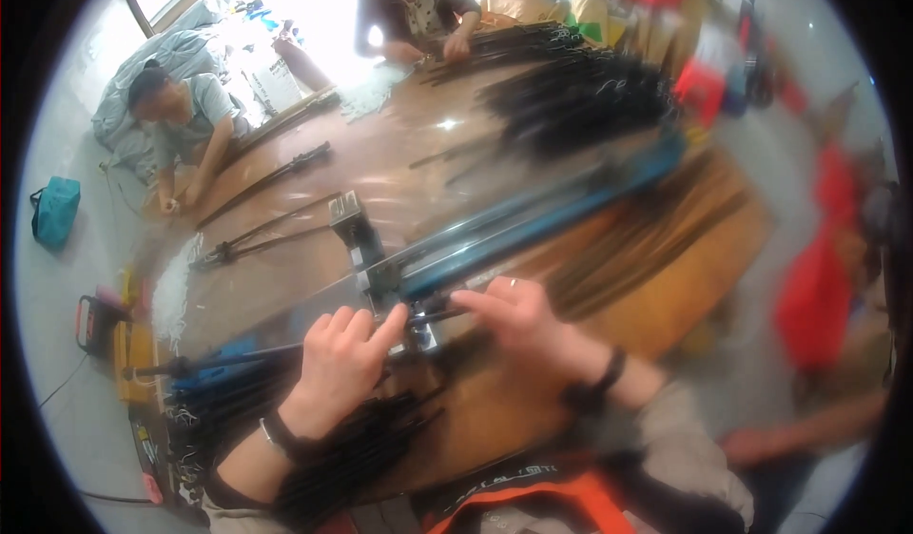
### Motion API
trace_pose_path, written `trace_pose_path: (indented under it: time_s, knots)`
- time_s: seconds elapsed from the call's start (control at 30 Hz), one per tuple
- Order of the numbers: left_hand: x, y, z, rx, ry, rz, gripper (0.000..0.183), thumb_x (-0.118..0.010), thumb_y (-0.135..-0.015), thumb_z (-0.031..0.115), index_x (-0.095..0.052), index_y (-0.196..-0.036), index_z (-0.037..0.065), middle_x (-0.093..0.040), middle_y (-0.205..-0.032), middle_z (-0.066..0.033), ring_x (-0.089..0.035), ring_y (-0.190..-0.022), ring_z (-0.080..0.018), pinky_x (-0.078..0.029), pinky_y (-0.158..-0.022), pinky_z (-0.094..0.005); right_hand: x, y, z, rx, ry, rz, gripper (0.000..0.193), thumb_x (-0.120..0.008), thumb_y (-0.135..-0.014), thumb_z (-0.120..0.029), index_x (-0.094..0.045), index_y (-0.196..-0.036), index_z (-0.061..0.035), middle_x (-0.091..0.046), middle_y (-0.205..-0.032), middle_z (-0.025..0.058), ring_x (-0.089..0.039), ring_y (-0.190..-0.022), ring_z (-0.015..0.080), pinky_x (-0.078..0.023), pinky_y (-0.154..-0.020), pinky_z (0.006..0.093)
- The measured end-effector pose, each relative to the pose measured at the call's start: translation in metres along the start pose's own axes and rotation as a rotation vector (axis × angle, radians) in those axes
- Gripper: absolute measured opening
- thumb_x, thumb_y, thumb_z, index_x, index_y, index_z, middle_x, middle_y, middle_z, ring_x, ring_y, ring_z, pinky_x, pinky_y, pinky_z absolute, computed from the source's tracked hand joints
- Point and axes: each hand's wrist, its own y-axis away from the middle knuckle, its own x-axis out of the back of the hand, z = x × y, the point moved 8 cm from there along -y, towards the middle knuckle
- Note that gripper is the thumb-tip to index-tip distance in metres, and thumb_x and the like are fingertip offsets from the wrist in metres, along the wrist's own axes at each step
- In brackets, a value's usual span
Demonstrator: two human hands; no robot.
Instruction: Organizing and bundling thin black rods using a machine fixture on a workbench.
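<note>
A thin black rod [436, 316] runs from the table's left edge, under my left hand, to the fingers of my right hand. My left hand [338, 353] is closed round it, with a fingertip by a small metal block [418, 332]. My right hand [518, 315], a ring on one finger, pinches at the rod's other end; the exact grip is blurred. Just beyond my hands stands a dark metal fixture [366, 249]. From it a blue rail [542, 239] stretches to the far right.
Dark rods [571, 97] lie heaped at the far side, and more rods [352, 439] lie beneath my left forearm. Small white pieces [171, 291] cover the table's left edge. One person [185, 125] works at left, another [418, 20] at the back. Red items [818, 277] blur at right.
</note>
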Motion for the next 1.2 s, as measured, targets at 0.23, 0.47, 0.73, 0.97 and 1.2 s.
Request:
trace_pose_path:
  time_s: [0.23, 0.47, 0.73, 0.97, 1.2]
  knots:
    - [0.008, 0.029, -0.017, 0.095, 0.054, 0.006, 0.032, -0.068, -0.080, 0.005, -0.067, -0.111, 0.011, -0.048, -0.070, -0.0056, -0.052, -0.064, -0.0247, -0.043, -0.056, -0.0392, -0.026, -0.013, -0.030, 0.057, -0.009, 0.000, 0.030, -0.070, -0.089, -0.023, -0.068, -0.118, -0.0131, -0.056, -0.067, 0.0033, -0.052, -0.056, 0.0201, -0.044, -0.050, 0.0352]
    - [0.064, 0.086, -0.107, 0.392, 0.017, 0.242, 0.016, -0.062, -0.087, 0.000, -0.060, -0.103, 0.004, -0.058, -0.082, -0.0149, -0.059, -0.073, -0.0323, -0.048, -0.065, -0.0392, -0.004, 0.011, 0.057, -0.016, 0.217, 0.025, 0.014, -0.065, -0.093, -0.015, -0.068, -0.105, -0.0080, -0.057, -0.069, 0.0090, -0.055, -0.059, 0.0244, -0.047, -0.057, 0.0341]
    - [0.089, 0.115, -0.137, 0.591, 0.069, 0.295, 0.016, -0.062, -0.094, 0.004, -0.062, -0.108, -0.003, -0.064, -0.089, -0.0189, -0.062, -0.076, -0.0322, -0.050, -0.068, -0.0362, -0.106, -0.080, 0.038, -0.414, -0.474, -0.208, 0.017, -0.067, -0.095, -0.019, -0.066, -0.100, -0.0032, -0.068, -0.077, 0.0087, -0.060, -0.067, 0.0106, -0.048, -0.062, 0.0271]
    - [0.088, 0.185, -0.145, 0.742, 0.093, 0.245, 0.019, -0.061, -0.096, 0.007, -0.062, -0.111, -0.004, -0.065, -0.090, -0.0202, -0.063, -0.076, -0.0316, -0.050, -0.070, -0.0353, -0.157, -0.121, 0.006, -0.205, -0.570, -0.255, 0.019, -0.071, -0.091, -0.022, -0.068, -0.099, -0.0042, -0.070, -0.077, 0.0093, -0.063, -0.069, 0.0105, -0.050, -0.063, 0.0272]
    - [0.072, 0.205, -0.152, 0.818, 0.104, 0.199, 0.021, -0.062, -0.096, 0.010, -0.063, -0.111, -0.005, -0.066, -0.091, -0.0215, -0.063, -0.077, -0.0326, -0.051, -0.071, -0.0353, -0.190, -0.129, 0.002, -0.227, -0.424, -0.411, 0.020, -0.070, -0.091, -0.022, -0.066, -0.100, -0.0048, -0.070, -0.080, 0.0124, -0.067, -0.069, 0.0184, -0.053, -0.064, 0.0311]
